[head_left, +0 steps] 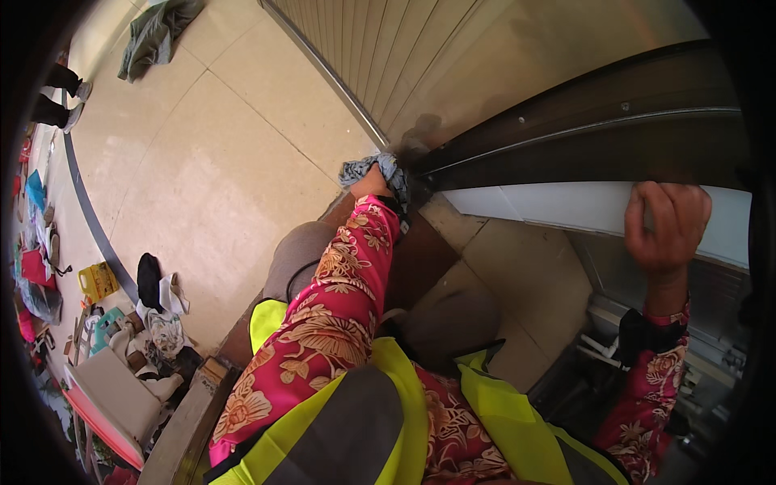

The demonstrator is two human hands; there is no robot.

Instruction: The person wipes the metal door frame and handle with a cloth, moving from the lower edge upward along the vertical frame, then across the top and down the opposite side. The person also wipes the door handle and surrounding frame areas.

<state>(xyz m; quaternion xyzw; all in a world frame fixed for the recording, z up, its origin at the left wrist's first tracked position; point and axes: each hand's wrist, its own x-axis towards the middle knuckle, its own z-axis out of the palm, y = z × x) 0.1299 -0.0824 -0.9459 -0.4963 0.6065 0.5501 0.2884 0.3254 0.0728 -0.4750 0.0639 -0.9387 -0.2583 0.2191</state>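
My left hand (368,183) is closed on a crumpled grey-blue cloth (388,173), pressed low at the corner where the ribbed metal panel (357,54) meets the dark frame (570,145). Part of the cloth hangs below my wrist. My right hand (667,224) is curled at the lower edge of the dark frame, over a white strip (539,206); its fingertips are partly hidden. Beneath my left arm, a reddish-brown sill (418,260) crosses the tiled floor.
A grey garment (154,39) lies on the beige tiles. At left are a yellow jug (98,282), a tilted pale chair or bin (115,388), shoes and mixed clutter. Another person's legs (57,97) stand at far left. A wooden post (188,418) is beside me.
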